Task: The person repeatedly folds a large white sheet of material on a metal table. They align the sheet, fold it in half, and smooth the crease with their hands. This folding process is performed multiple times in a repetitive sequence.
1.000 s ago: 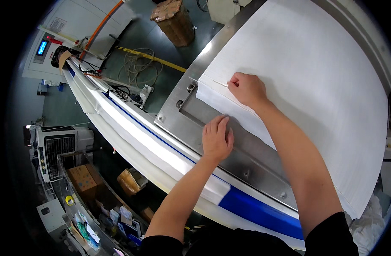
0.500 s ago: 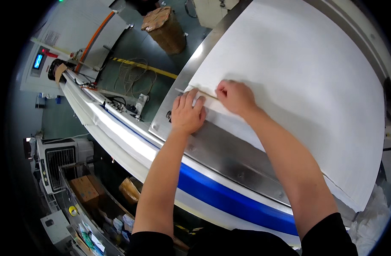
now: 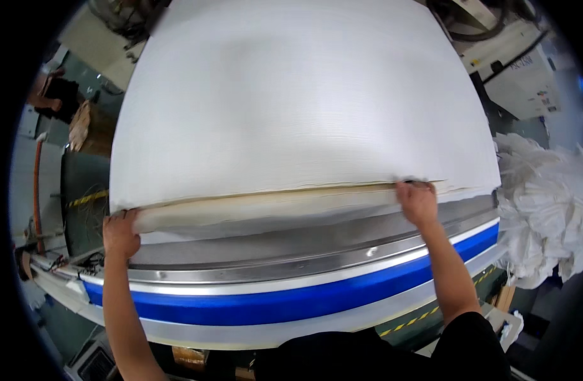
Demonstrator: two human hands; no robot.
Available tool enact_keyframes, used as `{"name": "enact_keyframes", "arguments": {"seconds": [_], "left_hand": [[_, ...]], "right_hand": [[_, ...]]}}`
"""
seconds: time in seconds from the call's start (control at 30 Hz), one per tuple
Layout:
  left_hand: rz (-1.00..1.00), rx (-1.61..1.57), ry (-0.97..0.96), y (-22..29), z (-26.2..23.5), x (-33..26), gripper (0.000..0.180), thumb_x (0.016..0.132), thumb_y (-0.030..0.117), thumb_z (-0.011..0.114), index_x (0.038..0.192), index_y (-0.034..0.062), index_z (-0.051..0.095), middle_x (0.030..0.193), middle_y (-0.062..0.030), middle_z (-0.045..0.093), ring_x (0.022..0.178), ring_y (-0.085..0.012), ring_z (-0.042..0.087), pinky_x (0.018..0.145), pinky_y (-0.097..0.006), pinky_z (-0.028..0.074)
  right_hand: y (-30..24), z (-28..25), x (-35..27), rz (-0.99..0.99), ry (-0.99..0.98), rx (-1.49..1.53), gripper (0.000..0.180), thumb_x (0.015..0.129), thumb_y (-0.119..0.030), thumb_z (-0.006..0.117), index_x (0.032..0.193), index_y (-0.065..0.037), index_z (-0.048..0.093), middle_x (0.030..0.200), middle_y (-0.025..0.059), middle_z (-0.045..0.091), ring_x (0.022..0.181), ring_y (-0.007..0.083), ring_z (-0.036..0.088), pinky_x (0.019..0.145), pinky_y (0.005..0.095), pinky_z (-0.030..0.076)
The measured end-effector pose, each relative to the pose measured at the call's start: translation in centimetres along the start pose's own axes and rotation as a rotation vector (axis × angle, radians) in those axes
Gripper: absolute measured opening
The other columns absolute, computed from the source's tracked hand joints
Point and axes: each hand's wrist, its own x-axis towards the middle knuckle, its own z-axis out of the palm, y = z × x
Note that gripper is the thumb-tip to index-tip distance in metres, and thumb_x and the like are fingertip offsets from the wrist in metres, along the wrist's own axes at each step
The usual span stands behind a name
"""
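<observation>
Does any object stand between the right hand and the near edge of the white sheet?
Nothing visible does: the right hand, somewhat blurred, is at the near edge of the white sheet. The left hand is at its near left corner.

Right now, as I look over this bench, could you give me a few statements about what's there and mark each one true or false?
1. The left hand is at the left end of the near edge of the white sheeting. True.
2. The hands are pressed together, side by side. False: the right hand is well apart from the left, toward the right end of that edge.
3. A blue band runs along the near side of the metal surface. True.
4. The crumpled white heap lies at the left of the picture. False: the crumpled white heap is at the right.
5. The sleeve on the right side is black. True.
</observation>
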Motion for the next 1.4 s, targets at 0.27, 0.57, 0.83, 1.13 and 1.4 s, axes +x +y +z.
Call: {"name": "enact_keyframes", "arguments": {"seconds": [0.27, 0.57, 0.83, 1.13, 1.4], "left_hand": [[-0.067, 0.282, -0.032, -2.8, 7.0, 4.8, 0.030, 0.077, 0.007, 0.056, 0.103, 0.0164, 0.067, 0.095, -0.0111, 0.065, 0.093, -0.0261, 0.062, 0.086, -0.043, 0.045], [-0.070, 0.128, 0.115, -2.4, 7.7, 5.9, 0.024, 0.078, -0.001, 0.050, 0.092, 0.0033, 0.068, 0.091, -0.0178, 0.065, 0.090, -0.0355, 0.058, 0.083, -0.043, 0.045], [-0.213, 0.452, -0.160, -7.8, 9.0, 2.4, 0.029, 0.082, 0.007, 0.048, 0.107, 0.0129, 0.062, 0.109, -0.0061, 0.060, 0.109, -0.0208, 0.054, 0.106, -0.036, 0.031], [-0.202, 0.202, 0.043, 0.1, -2.6, -0.2, 0.031, 0.081, 0.005, 0.048, 0.104, 0.0169, 0.065, 0.101, -0.0088, 0.066, 0.100, -0.0259, 0.060, 0.102, -0.045, 0.033], [-0.142, 0.223, -0.067, -1.4, -6.6, -8.2, 0.028, 0.081, 0.008, 0.051, 0.102, 0.0170, 0.066, 0.103, -0.0052, 0.066, 0.099, -0.0260, 0.061, 0.101, -0.046, 0.034]], "right_hand": [[24.6, 0.7, -0.3, 0.237, 0.005, -0.177, 0.058, 0.097, -0.042, 0.027, 0.078, -0.008, 0.070, 0.082, 0.0148, 0.067, 0.087, 0.0305, 0.062, 0.099, 0.0482, 0.032], [42.8, -0.3, -1.5, 0.304, -0.508, -0.459, 0.042, 0.095, -0.035, 0.032, 0.105, -0.011, 0.065, 0.104, 0.0156, 0.065, 0.097, 0.0307, 0.062, 0.095, 0.0511, 0.040], [45.0, 3.2, -0.4, 0.397, -0.356, -0.436, 0.027, 0.080, -0.012, 0.053, 0.104, -0.015, 0.066, 0.097, 0.0142, 0.066, 0.089, 0.0324, 0.063, 0.081, 0.0430, 0.050], [46.8, -6.1, -3.8, 0.309, -0.248, -0.311, 0.030, 0.079, -0.010, 0.052, 0.107, -0.010, 0.065, 0.102, 0.0135, 0.066, 0.095, 0.0319, 0.062, 0.085, 0.0398, 0.048], [48.1, -11.7, -11.0, 0.152, -0.255, -0.266, 0.029, 0.077, -0.008, 0.054, 0.103, -0.006, 0.065, 0.099, 0.0165, 0.065, 0.095, 0.0356, 0.060, 0.084, 0.0423, 0.046]]}}
